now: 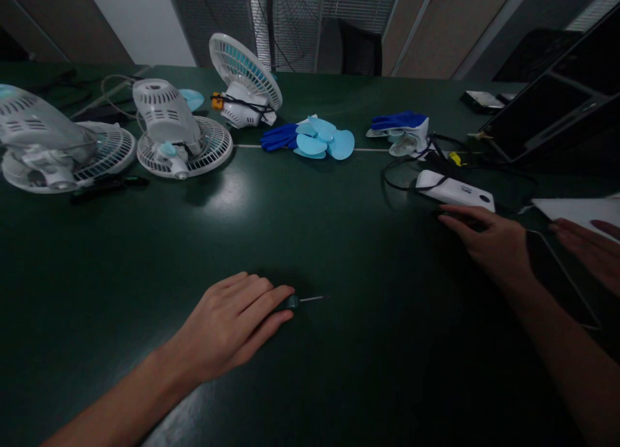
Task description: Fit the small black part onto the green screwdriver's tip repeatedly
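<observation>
L hand (232, 324): bare | R hand (498, 247): bare | L f'arm (130, 395), R f'arm (566, 343): bare, slim

From the middle of the green table (368, 240), a white fan (48, 130) and a 2nd white fan (162, 111) lie grille-down toward 10 o'clock. At 11 o'clock a 3rd white fan (245, 72) tilts, its black cord (242, 102) bundled around it with an orange plug (217, 101). At 12 o'clock, a light-blue fan blade (325, 139) overlaps a blue glove (278, 137). Blue-and-white gloves (404, 132) sit between 1 and 2 o'clock, a dark chair (361, 48) behind the table at 1 o'clock.
</observation>
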`<action>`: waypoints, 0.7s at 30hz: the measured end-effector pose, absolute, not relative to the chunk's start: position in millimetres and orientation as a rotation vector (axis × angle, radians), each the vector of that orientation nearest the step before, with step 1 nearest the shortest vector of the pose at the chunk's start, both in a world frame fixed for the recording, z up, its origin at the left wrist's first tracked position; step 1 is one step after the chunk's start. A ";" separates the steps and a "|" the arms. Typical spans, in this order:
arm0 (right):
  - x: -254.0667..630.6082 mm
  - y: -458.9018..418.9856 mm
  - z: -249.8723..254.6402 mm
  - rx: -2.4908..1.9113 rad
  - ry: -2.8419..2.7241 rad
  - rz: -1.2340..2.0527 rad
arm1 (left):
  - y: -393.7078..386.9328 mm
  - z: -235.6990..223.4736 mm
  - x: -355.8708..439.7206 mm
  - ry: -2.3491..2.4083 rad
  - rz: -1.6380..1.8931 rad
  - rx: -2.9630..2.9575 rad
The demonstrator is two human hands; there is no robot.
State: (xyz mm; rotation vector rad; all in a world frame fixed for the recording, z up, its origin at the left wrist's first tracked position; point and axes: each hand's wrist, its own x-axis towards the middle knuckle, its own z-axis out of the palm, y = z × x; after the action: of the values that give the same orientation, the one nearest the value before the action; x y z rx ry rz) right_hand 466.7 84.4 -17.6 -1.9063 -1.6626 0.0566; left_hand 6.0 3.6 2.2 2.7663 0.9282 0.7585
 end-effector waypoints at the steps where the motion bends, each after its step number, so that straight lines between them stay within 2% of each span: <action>1: 466.7 84.3 -17.4 -1.906 -1.660 0.062 | 3.8 1.8 6.0 0.928 0.755 2.760; 16: 470.4 85.6 -21.3 -1.868 -1.666 0.102 | 2.2 0.3 4.4 0.930 0.761 2.766; 21: 474.7 88.0 -28.0 -1.875 -1.655 -0.013 | 2.6 1.7 4.2 0.931 0.741 2.761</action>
State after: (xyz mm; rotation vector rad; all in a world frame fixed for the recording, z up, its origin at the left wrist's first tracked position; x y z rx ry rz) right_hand 474.7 88.0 -28.0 -1.8753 -1.6549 -0.0128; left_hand 4.2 2.6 1.7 2.7614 0.9311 0.7405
